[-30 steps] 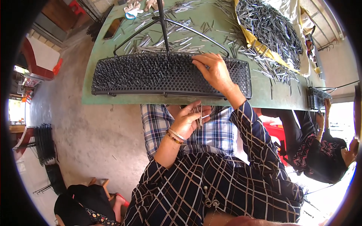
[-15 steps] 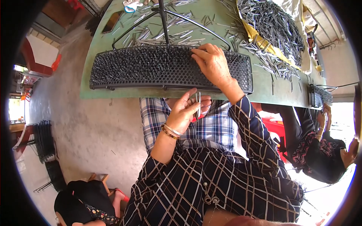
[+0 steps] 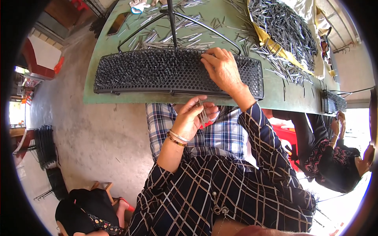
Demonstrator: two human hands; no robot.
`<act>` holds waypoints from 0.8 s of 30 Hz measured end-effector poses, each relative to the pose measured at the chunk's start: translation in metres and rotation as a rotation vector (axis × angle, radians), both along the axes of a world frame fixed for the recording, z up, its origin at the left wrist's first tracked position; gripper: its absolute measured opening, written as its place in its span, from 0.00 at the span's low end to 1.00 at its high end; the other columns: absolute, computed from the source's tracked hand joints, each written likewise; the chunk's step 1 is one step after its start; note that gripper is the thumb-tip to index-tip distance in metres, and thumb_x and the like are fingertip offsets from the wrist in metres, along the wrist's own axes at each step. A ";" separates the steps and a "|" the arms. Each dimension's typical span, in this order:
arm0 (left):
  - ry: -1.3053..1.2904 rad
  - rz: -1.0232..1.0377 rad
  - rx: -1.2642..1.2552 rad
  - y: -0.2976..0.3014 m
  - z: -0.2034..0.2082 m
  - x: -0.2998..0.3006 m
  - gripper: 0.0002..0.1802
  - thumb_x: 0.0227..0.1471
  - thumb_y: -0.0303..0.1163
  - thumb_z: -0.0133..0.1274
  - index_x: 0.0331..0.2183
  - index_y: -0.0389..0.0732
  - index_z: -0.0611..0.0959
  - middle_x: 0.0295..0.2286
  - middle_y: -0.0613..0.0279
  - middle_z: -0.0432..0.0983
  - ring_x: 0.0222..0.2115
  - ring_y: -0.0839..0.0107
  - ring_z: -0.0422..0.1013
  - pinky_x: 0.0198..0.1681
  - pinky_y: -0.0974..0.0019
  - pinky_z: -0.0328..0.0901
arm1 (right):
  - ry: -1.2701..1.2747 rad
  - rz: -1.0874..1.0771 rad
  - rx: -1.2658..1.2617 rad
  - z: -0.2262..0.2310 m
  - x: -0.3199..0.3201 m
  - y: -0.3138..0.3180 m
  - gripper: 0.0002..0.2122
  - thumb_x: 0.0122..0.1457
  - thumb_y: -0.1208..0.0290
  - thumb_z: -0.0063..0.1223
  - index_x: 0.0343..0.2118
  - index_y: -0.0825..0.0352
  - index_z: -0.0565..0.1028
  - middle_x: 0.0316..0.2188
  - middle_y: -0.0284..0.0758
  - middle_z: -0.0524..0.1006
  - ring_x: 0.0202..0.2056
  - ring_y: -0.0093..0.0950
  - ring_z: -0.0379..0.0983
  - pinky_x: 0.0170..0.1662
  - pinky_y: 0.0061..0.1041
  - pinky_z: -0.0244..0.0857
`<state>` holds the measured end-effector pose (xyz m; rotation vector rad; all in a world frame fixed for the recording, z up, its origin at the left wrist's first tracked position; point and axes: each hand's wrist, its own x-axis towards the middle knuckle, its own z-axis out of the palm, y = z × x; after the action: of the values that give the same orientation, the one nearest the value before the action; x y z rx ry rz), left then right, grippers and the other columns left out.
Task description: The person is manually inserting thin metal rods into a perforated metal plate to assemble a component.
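Observation:
In front of me on the table's near edge rests a long black perforated rack (image 3: 134, 87). Short dark strips (image 3: 130, 69) stand close together in its holes from the left end past the middle, while round holes show bare toward the right end. My right hand (image 3: 225, 70) is over the right half of the rack, its fingertips pinched together at the edge of the filled rows; what they hold is hidden. Below the rack's front edge, above my lap, my left hand (image 3: 192, 118) holds a few thin metal strips (image 3: 203, 114) between thumb and fingers.
Loose strips lie over the green table (image 3: 94, 78) behind the rack. A heap of strips (image 3: 285, 33) fills a yellow-edged sack at the back right. A phone (image 3: 118, 23) lies back left. One person (image 3: 334, 157) works at the right; another (image 3: 86, 212) sits low left.
The strips in my left hand have tilted and its fingers have curled closer together. My right hand stays at nearly the same place over the rack.

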<state>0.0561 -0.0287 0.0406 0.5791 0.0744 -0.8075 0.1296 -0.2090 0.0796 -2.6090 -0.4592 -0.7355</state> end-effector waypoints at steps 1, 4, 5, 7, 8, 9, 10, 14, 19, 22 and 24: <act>0.031 -0.003 -0.054 0.001 0.000 0.000 0.16 0.57 0.22 0.38 0.48 0.34 0.65 0.41 0.45 0.69 0.44 0.54 0.69 0.48 0.53 0.67 | 0.004 -0.040 -0.012 0.000 0.000 0.000 0.09 0.50 0.74 0.55 0.35 0.66 0.77 0.34 0.35 0.72 0.36 0.35 0.69 0.41 0.32 0.61; 0.078 0.039 -0.034 0.002 0.000 0.000 0.14 0.56 0.20 0.37 0.45 0.33 0.67 0.41 0.43 0.69 0.45 0.52 0.69 0.49 0.52 0.67 | 0.003 0.057 0.036 0.001 0.000 0.000 0.09 0.50 0.74 0.55 0.35 0.66 0.77 0.34 0.35 0.73 0.36 0.35 0.69 0.41 0.32 0.61; 0.077 0.044 -0.035 0.003 -0.002 0.000 0.14 0.56 0.20 0.37 0.45 0.33 0.67 0.41 0.43 0.69 0.45 0.52 0.69 0.49 0.52 0.67 | 0.002 0.061 0.035 -0.001 0.000 -0.001 0.09 0.50 0.74 0.55 0.35 0.66 0.77 0.34 0.35 0.73 0.36 0.35 0.69 0.41 0.32 0.61; 0.091 0.095 -0.107 0.003 -0.004 -0.001 0.14 0.55 0.20 0.37 0.45 0.33 0.67 0.41 0.43 0.70 0.45 0.51 0.69 0.49 0.52 0.67 | -0.021 0.012 0.099 -0.005 -0.001 -0.003 0.08 0.50 0.74 0.55 0.34 0.66 0.77 0.33 0.35 0.73 0.36 0.35 0.70 0.40 0.32 0.62; 0.089 0.096 -0.110 0.003 -0.004 -0.001 0.14 0.55 0.20 0.37 0.45 0.33 0.67 0.41 0.43 0.70 0.45 0.51 0.69 0.49 0.52 0.67 | -0.024 0.013 0.097 -0.005 -0.002 -0.004 0.08 0.50 0.74 0.55 0.34 0.66 0.77 0.33 0.35 0.73 0.36 0.35 0.70 0.40 0.32 0.62; 0.091 0.101 -0.112 0.002 -0.003 0.000 0.13 0.55 0.20 0.37 0.44 0.33 0.68 0.40 0.42 0.70 0.45 0.51 0.69 0.49 0.53 0.67 | -0.019 0.013 0.082 -0.006 -0.004 -0.006 0.08 0.50 0.74 0.55 0.34 0.66 0.77 0.33 0.36 0.73 0.35 0.36 0.70 0.40 0.32 0.62; 0.093 0.110 -0.114 0.003 -0.002 0.000 0.13 0.55 0.19 0.37 0.43 0.33 0.69 0.40 0.42 0.70 0.45 0.52 0.69 0.50 0.55 0.67 | -0.014 0.018 0.068 -0.004 -0.005 -0.005 0.08 0.50 0.74 0.56 0.34 0.67 0.77 0.33 0.36 0.73 0.35 0.36 0.70 0.40 0.33 0.63; 0.146 0.109 -0.212 0.008 -0.007 -0.002 0.11 0.54 0.18 0.37 0.40 0.31 0.71 0.41 0.40 0.71 0.45 0.53 0.69 0.51 0.57 0.66 | -0.073 -0.032 0.129 0.004 -0.015 0.003 0.08 0.50 0.76 0.55 0.34 0.68 0.77 0.34 0.38 0.74 0.37 0.37 0.71 0.42 0.32 0.64; 0.207 0.206 -0.271 0.014 -0.006 0.001 0.10 0.54 0.19 0.39 0.38 0.31 0.73 0.42 0.41 0.71 0.47 0.55 0.68 0.51 0.57 0.66 | 0.338 0.328 0.429 0.028 -0.073 0.008 0.13 0.46 0.80 0.57 0.38 0.66 0.77 0.37 0.39 0.74 0.41 0.34 0.71 0.45 0.29 0.65; 0.144 0.169 -0.327 0.013 -0.010 0.001 0.10 0.55 0.21 0.39 0.39 0.32 0.72 0.39 0.46 0.72 0.43 0.59 0.71 0.46 0.59 0.69 | 0.329 0.392 0.428 0.025 -0.095 0.020 0.14 0.44 0.76 0.60 0.38 0.64 0.78 0.38 0.37 0.74 0.40 0.34 0.71 0.44 0.30 0.65; 0.069 0.101 -0.365 0.012 -0.012 -0.004 0.09 0.55 0.21 0.40 0.39 0.33 0.72 0.37 0.49 0.73 0.40 0.62 0.72 0.43 0.60 0.70 | 0.291 0.414 0.370 0.029 -0.105 0.028 0.14 0.44 0.76 0.61 0.37 0.66 0.78 0.37 0.35 0.74 0.39 0.32 0.71 0.43 0.29 0.65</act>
<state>0.0517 -0.0164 0.0290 0.2014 0.0181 -0.7211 0.0246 -0.1810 0.1083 -2.1295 -0.6723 -0.2653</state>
